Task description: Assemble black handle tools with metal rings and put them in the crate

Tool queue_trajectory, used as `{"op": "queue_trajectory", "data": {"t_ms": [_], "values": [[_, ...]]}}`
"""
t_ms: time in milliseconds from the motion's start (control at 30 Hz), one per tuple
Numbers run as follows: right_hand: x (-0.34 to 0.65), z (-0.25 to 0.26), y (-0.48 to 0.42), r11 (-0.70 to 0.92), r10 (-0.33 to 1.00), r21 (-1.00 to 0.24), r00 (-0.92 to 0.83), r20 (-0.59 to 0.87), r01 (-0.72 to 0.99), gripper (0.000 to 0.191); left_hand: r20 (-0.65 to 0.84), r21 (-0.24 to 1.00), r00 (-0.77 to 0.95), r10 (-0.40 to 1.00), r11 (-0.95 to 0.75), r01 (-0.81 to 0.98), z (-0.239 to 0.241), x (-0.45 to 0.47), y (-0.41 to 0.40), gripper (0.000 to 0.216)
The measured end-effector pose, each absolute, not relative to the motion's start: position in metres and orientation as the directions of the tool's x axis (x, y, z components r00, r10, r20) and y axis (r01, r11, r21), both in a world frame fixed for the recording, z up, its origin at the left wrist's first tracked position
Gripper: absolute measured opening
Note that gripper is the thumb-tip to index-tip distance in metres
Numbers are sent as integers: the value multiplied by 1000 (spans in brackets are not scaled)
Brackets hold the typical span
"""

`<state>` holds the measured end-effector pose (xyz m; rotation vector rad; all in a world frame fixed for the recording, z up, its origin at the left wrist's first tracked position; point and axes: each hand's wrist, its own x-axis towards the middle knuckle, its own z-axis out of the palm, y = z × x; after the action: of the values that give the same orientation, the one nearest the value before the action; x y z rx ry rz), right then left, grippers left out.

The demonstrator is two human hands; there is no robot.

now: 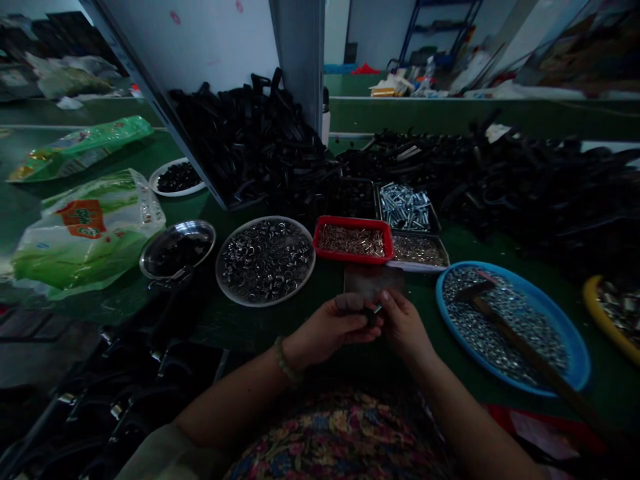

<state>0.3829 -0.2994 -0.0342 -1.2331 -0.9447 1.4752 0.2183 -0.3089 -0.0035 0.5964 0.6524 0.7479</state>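
My left hand [333,328] and my right hand [404,325] meet in front of me over the green table [235,327]. Both are closed in a pinch on a small dark part with a bit of bright metal [374,312] between the fingertips. Just beyond the hands lies a small grey metal block [373,280]. A round plate of shiny metal rings [265,260] sits ahead of my left hand. A blue plate of small silver nuts [510,327] lies to the right of my right hand, with a wooden-handled hammer [520,340] resting across it.
A red tray of thin pins [353,240], a tray of silver bolts [406,207] and another tray [419,250] stand behind the block. Black parts are heaped at the back [260,147] and right [525,180]. Green-and-white bags [85,233], a steel bowl [177,250] and a yellow dish [613,313] are also here.
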Motion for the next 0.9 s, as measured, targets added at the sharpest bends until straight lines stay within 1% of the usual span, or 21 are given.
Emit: {"op": "queue_trajectory", "data": {"t_ms": [33,67,133,167,200,233,267,300,333,367,433,467,500,533,567,633,700,767,833,867,900], "values": [[381,-36,-301,-212,976,-972,31,-216,-102,43,-330,720,525,785,569,-398,-6,219,-309,26],[379,-37,-303,-172,982,-985,85,-171,11,41,-323,784,471,821,511,-353,-10,219,-309,22],[374,-37,-309,-78,993,-965,106,-52,250,36,-222,944,346,912,290,-159,-18,217,-308,16],[372,-37,-312,-20,998,-941,57,-1,336,35,-144,987,304,942,157,-18,-22,213,-307,18],[370,-36,-315,38,999,-922,-20,33,384,35,-74,992,292,954,39,122,-25,208,-305,23],[368,-36,-318,84,994,-915,-98,49,395,33,-24,969,307,951,-54,243,-27,201,-302,29],[366,-37,-319,102,987,-920,-154,46,380,30,5,932,334,943,-125,340,-28,191,-297,34],[365,-38,-320,90,984,-935,-173,31,343,27,24,886,350,937,-182,426,-28,181,-291,34],[366,-40,-320,53,987,-955,-160,6,291,27,48,823,347,937,-234,518,-27,169,-284,31],[366,-43,-319,3,991,-973,-130,-28,230,29,78,733,333,940,-281,620,-25,157,-276,25],[369,-49,-317,-76,993,-993,-87,-84,94,34,123,487,314,941,-333,808,-21,135,-258,20],[371,-51,-316,-90,992,-995,-88,-93,36,35,119,363,324,938,-345,865,-20,126,-249,20],[372,-53,-316,-91,991,-996,-96,-90,-7,34,91,266,349,933,-361,894,-19,120,-242,21],[374,-54,-316,-83,992,-996,-101,-80,-35,31,50,201,381,923,-383,902,-19,116,-236,22],[375,-55,-316,-70,993,-996,-102,-65,-47,27,14,165,407,914,-403,900,-19,113,-231,23],[380,-54,-319,-22,995,-999,-94,-19,-26,18,-14,144,427,904,-421,895,-20,112,-226,24],[387,-50,-323,54,993,-997,-104,48,60,15,-2,181,386,922,-380,907,-19,114,-223,25],[395,-46,-327,163,975,-966,-181,128,199,18,-7,284,257,966,-244,927,-17,120,-222,25],[402,-41,-331,310,919,-896,-343,196,318,23,-97,464,161,982,-98,881,-11,134,-227,24],[405,-39,-333,382,877,-855,-430,216,350,24,-167,570,169,971,-45,820,-8,145,-232,25],[408,-37,-334,444,835,-819,-500,230,363,25,-237,673,215,947,0,740,-4,158,-238,27]]}}
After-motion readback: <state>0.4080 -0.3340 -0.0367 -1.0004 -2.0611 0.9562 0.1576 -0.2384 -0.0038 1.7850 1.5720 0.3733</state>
